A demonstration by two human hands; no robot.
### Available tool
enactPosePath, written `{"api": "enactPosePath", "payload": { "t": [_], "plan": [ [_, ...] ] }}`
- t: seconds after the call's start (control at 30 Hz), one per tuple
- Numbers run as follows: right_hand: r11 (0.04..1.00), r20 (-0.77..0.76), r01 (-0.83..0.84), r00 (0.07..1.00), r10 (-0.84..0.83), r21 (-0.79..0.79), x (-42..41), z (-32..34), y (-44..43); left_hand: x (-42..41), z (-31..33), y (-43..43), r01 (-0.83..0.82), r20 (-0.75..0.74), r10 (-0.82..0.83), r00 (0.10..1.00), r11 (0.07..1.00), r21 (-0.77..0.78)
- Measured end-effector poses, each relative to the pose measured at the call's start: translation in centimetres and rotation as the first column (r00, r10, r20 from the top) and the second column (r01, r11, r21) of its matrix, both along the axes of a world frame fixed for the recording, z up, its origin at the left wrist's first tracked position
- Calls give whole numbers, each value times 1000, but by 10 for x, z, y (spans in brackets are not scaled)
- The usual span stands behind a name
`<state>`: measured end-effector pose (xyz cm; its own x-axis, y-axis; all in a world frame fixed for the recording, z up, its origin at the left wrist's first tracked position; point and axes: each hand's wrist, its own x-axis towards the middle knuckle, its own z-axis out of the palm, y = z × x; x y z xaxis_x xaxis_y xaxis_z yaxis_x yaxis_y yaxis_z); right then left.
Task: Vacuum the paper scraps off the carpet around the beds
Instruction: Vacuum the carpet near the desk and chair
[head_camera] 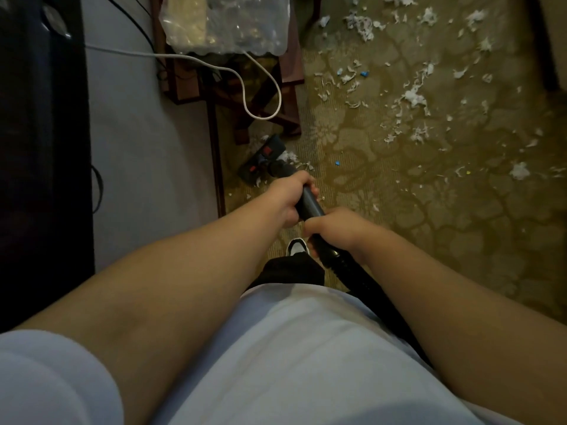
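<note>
Both hands are wrapped around 1 black vacuum wand [310, 204]. The left hand [290, 194] grips it further down, and the right hand [336, 227] curls round it just behind, where the wand meets 1 ribbed black hose [362, 277]. The wand runs down to 1 dark floor head [262, 159], which sits on the carpet [460, 225] at its left edge, close by the pale bed side [147, 148] and the foot of 1 wooden stand [288, 87]. Paper scraps [411, 98], too many to count, are strewn over the carpet's far right part, with 2 small blue bits [364, 74] among them. A few scraps lie against the floor head. 1 white cable [264, 84] loops in front of the stand, which carries 1 clear plastic bag [227, 23]. 1 black-and-white shoe [296, 246] shows beneath the hands.
</note>
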<state>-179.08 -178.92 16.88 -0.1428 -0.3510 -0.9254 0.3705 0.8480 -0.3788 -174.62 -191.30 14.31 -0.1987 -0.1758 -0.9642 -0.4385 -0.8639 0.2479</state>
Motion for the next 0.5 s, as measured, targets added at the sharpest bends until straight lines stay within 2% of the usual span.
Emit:
{"api": "enactPosePath", "payload": {
  "t": [0.27,0.5],
  "plan": [
    [1000,-14,22,1000,-22,-2,-9,2,30,-15,1,32,48,-3,-48,999,999,-20],
    [995,-11,98,995,-98,14,-33,12,110,-45,1,109,121,-12,-121,993,993,-19]
  ]
}}
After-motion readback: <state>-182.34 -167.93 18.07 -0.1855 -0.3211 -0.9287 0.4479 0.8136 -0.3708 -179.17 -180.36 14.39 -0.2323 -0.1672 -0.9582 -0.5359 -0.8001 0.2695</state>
